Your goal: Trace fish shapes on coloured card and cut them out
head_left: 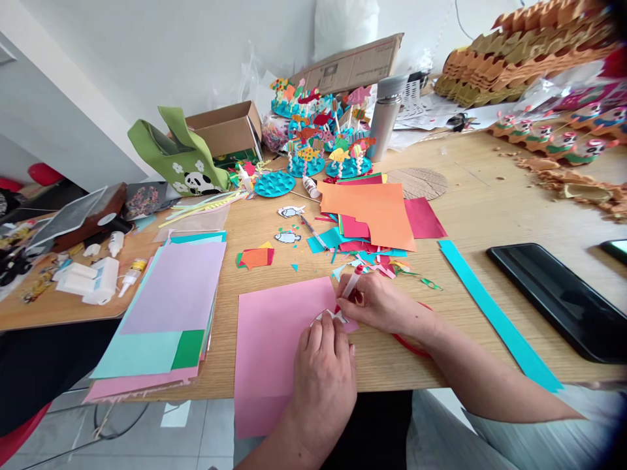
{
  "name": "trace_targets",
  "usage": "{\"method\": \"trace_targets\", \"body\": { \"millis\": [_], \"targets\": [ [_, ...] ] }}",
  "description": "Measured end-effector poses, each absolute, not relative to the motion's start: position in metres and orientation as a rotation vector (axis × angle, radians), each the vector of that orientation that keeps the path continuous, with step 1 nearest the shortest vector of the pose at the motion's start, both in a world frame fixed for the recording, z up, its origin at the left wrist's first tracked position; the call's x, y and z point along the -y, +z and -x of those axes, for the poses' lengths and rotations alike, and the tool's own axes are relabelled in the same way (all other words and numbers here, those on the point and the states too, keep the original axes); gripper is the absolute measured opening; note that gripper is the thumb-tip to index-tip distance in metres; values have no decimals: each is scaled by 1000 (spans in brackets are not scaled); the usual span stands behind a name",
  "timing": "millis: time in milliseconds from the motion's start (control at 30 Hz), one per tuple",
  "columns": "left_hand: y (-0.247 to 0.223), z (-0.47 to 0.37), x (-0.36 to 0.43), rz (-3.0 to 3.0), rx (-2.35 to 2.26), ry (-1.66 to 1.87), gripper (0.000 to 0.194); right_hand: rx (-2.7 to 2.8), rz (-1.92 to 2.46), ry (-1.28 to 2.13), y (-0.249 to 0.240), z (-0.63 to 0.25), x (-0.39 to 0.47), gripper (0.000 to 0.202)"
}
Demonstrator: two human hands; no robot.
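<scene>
My left hand (326,372) lies flat on a sheet of pink paper (267,339), its fingers pressing down a small white paper cutout (322,316). Most of the cutout is hidden by the fingers. In my right hand (385,303) is a felt-tip marker (351,282) with a white barrel and red end, its tip down at the cutout's right edge. The sheet's lower part hangs past the table's front edge. Beyond it lie two fish cutouts, one white (290,211) and one pale blue (287,236), beside a pen (313,233).
Orange paper (372,202) and scraps lie ahead. A paper stack (171,281) is at left, a turquoise strip (490,307) and black phone (563,294) at right. A red loop (412,347) shows under my right forearm. Fish decorations (308,155) and a steel bottle (385,124) stand behind.
</scene>
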State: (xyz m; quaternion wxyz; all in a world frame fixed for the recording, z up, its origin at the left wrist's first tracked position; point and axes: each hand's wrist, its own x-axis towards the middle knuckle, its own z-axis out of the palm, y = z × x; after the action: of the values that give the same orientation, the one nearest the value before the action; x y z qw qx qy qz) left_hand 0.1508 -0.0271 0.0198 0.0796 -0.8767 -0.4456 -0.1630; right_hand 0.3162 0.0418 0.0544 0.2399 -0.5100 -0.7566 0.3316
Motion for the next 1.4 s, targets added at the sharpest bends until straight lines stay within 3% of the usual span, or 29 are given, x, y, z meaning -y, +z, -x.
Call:
{"method": "trace_targets", "body": {
  "millis": [1400],
  "targets": [
    [24, -152, 25, 2692, 1431, -436, 34, 2066, 1444, 818, 56, -320, -43, 12]
  ]
}}
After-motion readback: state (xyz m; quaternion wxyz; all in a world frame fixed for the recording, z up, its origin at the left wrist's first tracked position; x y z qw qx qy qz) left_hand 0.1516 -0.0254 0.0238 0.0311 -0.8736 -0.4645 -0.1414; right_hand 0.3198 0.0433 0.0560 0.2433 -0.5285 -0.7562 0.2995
